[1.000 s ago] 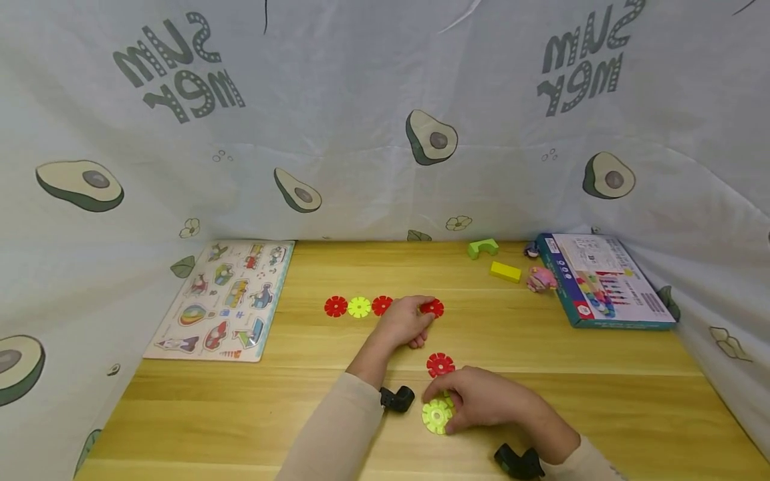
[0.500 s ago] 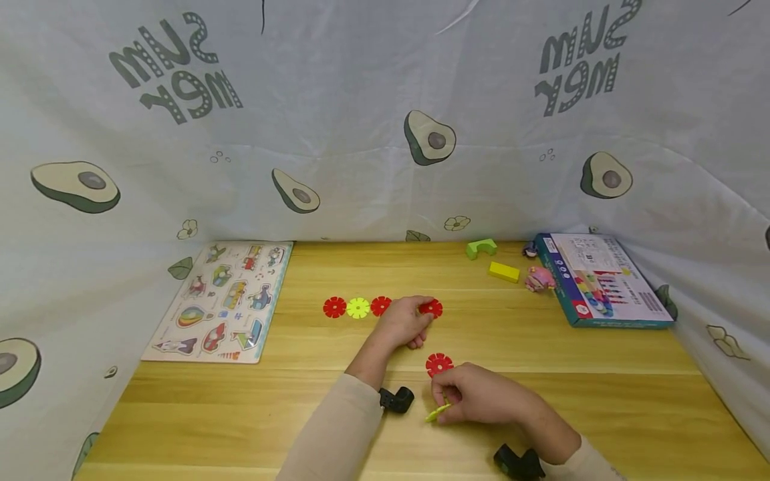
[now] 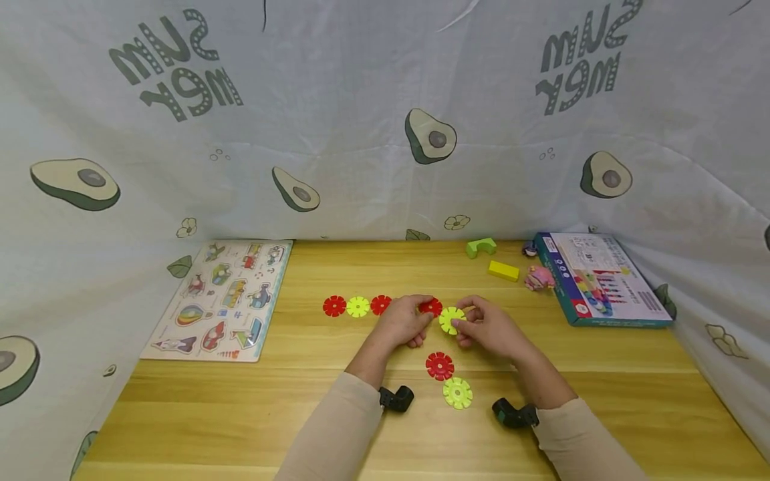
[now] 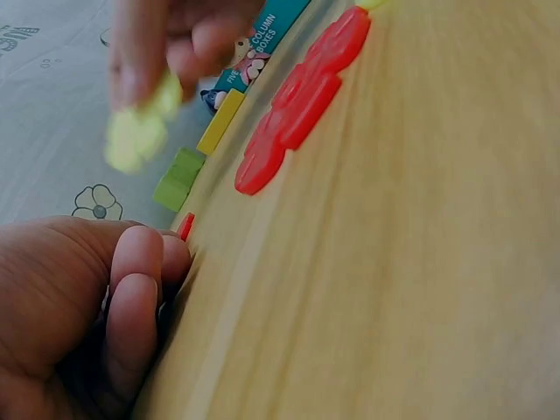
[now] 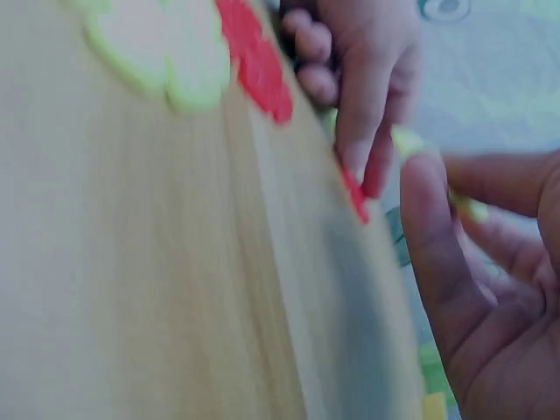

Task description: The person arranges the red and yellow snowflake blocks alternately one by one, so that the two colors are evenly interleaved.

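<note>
In the head view my left hand [image 3: 402,321] pinches the edge of a red notched snowflake disc [image 3: 430,306] at the right end of a row lying on the table. Thumb and fingers of my right hand [image 3: 492,329] pinch a yellow snowflake disc [image 3: 450,321], raised and facing the camera, right beside that red one. The row's other visible pieces are a red disc [image 3: 334,306], a yellow disc [image 3: 357,306] and another red disc [image 3: 381,305]; my left hand hides the stretch after them. Nearer me lie a loose red disc [image 3: 440,366] and a loose yellow disc [image 3: 458,393].
A picture puzzle board [image 3: 222,300] lies at the left. Toward the back right are a green arch block [image 3: 481,248], a yellow block [image 3: 503,270], a pink figure [image 3: 539,278], a small dark figure [image 3: 529,248] and a flat box [image 3: 607,280]. A printed curtain [image 3: 361,167] hangs behind.
My right hand has carried the yellow disc away from the front, up to the red disc at the row's end. The loose yellow disc is now uncovered. My left hand stays in place.
</note>
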A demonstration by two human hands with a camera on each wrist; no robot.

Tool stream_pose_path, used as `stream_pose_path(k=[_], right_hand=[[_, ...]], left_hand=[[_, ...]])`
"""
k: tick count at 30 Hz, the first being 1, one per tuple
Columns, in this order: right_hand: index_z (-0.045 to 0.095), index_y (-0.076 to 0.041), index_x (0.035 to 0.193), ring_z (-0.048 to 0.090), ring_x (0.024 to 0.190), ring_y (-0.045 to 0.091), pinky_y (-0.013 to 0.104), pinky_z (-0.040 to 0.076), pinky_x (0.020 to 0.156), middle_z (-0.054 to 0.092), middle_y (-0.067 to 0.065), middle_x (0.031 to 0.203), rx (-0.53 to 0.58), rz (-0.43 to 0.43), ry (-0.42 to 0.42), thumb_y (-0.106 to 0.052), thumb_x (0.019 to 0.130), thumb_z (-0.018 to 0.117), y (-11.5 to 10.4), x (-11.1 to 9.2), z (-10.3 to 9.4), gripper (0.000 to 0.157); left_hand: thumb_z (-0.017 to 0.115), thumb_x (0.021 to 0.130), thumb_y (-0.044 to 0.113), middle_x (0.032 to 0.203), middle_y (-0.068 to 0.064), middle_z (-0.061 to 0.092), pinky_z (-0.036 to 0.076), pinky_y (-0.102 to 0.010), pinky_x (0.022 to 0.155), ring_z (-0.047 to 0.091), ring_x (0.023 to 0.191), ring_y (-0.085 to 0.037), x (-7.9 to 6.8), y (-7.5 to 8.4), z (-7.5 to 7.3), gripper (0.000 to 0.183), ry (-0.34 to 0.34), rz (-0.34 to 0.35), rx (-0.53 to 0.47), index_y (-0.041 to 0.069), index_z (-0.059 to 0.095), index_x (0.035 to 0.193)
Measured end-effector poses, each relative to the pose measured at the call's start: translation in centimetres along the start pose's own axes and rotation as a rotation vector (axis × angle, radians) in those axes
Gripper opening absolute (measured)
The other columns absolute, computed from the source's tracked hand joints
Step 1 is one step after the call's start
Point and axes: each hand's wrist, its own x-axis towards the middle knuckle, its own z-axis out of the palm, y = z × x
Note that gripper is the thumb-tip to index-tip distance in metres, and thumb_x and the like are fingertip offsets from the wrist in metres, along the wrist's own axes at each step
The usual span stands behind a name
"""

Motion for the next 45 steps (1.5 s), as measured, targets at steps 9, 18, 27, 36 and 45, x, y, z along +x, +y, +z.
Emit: stream_pose_path(k=[9,18,27,36,45], right_hand=[[0.047,-0.005,0.119,0.062,0.062,0.017,0.028,0.053,0.058,0.064,0.01,0.079,-0.172,0.116,0.154,-0.019,0.091,0.06,0.3,3.1,-0.9,0.034],[0.051,-0.004,0.109,0.058,0.055,0.018,0.028,0.048,0.05,0.062,0.007,0.068,-0.268,0.128,0.151,-0.024,0.088,0.064,0.5,3.2,-1.0,0.032],[0.055,-0.008,0.113,0.053,0.058,0.019,0.03,0.044,0.051,0.059,0.005,0.072,-0.313,0.053,0.117,-0.026,0.083,0.07,0.9,0.6,0.1,0.038],[0.063,-0.021,0.098,0.048,0.068,0.017,0.031,0.041,0.058,0.053,0.001,0.079,-0.472,-0.023,-0.05,-0.034,0.068,0.082,-0.4,-2.3,2.8,0.038],[0.059,-0.019,0.089,0.045,0.07,0.015,0.03,0.039,0.06,0.05,-0.001,0.08,-0.55,-0.086,-0.072,-0.036,0.065,0.083,-0.5,-3.0,3.8,0.038]], left_hand=[[0.059,0.092,0.02,0.05,-0.008,0.057,0.05,-0.031,0.04,0.057,0.04,-0.018,-0.2,0.1,0.1,0.04,0.011,0.0,0.019,0.021,0.053,0.132],[0.059,0.092,0.02,0.05,-0.008,0.057,0.05,-0.031,0.04,0.057,0.039,-0.018,-0.2,0.1,0.2,0.04,0.019,-0.005,0.032,0.022,0.053,0.132],[0.059,0.092,0.023,0.052,-0.009,0.058,0.05,-0.032,0.04,0.057,0.04,-0.019,-0.2,0.2,0.2,0.042,-0.005,-0.007,0.026,0.024,0.051,0.133],[0.061,0.091,0.024,0.055,-0.009,0.059,0.051,-0.032,0.041,0.058,0.041,-0.02,0.0,0.3,0.1,0.044,-0.024,0.013,0.042,0.023,0.051,0.134],[0.061,0.091,0.022,0.055,-0.01,0.059,0.052,-0.033,0.042,0.058,0.041,-0.021,0.4,0.8,0.7,0.043,-0.07,0.065,-0.003,0.021,0.051,0.133]])
